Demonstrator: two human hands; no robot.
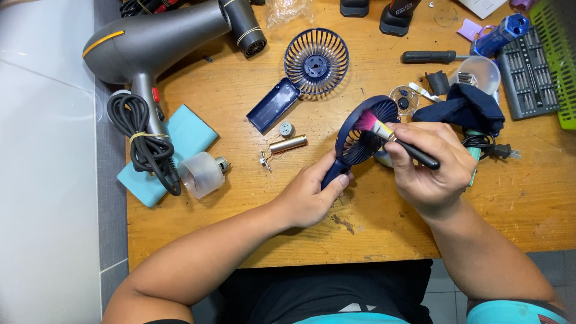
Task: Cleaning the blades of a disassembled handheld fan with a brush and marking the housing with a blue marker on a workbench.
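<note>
Navy fan shell: the dark blue half of a handheld fan (359,139) is held just above the wooden table (240,228), tilted so its grille faces the brush, near the table's front middle.
Left hand: the left hand (309,195) has its fingers wrapped around the fan's handle from below, thumb along it, which steadies the grille against the brushing.
Right hand: the right hand (429,165) pinches a brush (393,137) with a black handle, fingers closed narrow on the stem; its pink bristles touch the grille ribs.
Loose parts: a small metal cylinder with wires (287,144) and a little round motor (287,128) lie just left of the fan, apart from it.
Other fan half: the matching blue grille and open handle (303,72) rests flat further back.
Right side: a dark cloth (465,108), a clear cup (480,73) and a bit tray (528,75) crowd the space behind the right hand.
Left side: a grey hair dryer (156,42) with a coiled cord (144,141) lies over a teal pad (180,147).
Open room: bare wood lies between both forearms and the front edge; the right edge is cluttered.
</note>
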